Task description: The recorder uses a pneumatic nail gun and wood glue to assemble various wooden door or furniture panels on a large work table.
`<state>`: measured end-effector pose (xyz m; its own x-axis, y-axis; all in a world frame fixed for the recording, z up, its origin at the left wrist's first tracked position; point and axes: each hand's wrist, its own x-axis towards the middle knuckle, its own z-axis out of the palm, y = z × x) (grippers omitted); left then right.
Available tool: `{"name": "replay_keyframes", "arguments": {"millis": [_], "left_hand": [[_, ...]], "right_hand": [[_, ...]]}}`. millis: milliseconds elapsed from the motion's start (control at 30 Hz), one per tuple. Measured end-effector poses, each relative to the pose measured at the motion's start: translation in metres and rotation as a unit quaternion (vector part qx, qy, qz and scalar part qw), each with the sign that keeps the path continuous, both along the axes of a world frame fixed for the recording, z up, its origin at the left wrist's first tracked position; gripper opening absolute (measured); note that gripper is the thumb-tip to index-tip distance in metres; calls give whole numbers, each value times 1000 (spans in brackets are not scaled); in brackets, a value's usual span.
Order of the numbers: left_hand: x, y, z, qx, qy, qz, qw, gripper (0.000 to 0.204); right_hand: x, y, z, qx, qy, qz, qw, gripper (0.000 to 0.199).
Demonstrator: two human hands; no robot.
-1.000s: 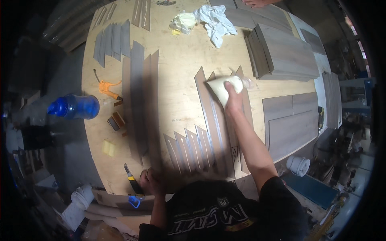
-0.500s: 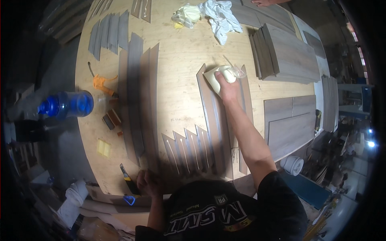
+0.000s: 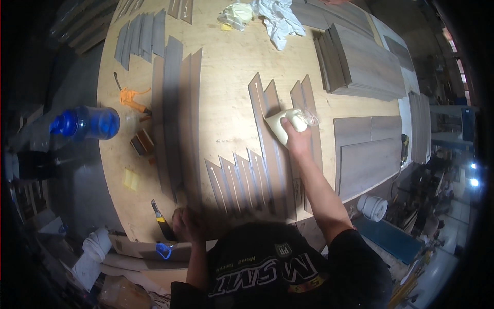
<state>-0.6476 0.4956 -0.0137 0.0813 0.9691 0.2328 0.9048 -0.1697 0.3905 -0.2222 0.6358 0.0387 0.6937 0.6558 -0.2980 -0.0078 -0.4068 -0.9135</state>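
Observation:
A plastic bag of pale cream glue [image 3: 278,129] is squeezed in my right hand [image 3: 297,138], its tip over the long brown strips right of centre. Beneath it, one pointed strip [image 3: 267,138] carries a thin white glue line from its far end toward the bag. Several shorter strips [image 3: 231,183] nearer me bear similar white lines. My left hand [image 3: 188,224] is curled into a loose fist at the table's near edge, with no object visible in it. Beside it lies a yellow-and-black utility knife [image 3: 163,222].
Long dark planks [image 3: 175,118] lie left of centre. An orange tool [image 3: 135,98], a large blue bottle [image 3: 87,122] and a yellow pad [image 3: 131,178] line the left side. Stacked boards [image 3: 365,64] stand at the right, and a white cloth [image 3: 280,23] lies at the far side.
My right hand has drawn the glue bag nearer along the strip, leaving a white line behind it. My left hand stays by the knife. The view has shifted slightly.

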Motion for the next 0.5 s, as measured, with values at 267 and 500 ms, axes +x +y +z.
{"name": "replay_keyframes", "arguments": {"millis": [267, 500], "left_hand": [[14, 6, 20, -112, -119, 140, 977, 29], [10, 1, 1, -127, -300, 254, 911, 35]], "right_hand": [[-16, -85, 8, -31, -5, 21, 999, 51], [-37, -166, 25, -81, -16, 31, 996, 42]]}}
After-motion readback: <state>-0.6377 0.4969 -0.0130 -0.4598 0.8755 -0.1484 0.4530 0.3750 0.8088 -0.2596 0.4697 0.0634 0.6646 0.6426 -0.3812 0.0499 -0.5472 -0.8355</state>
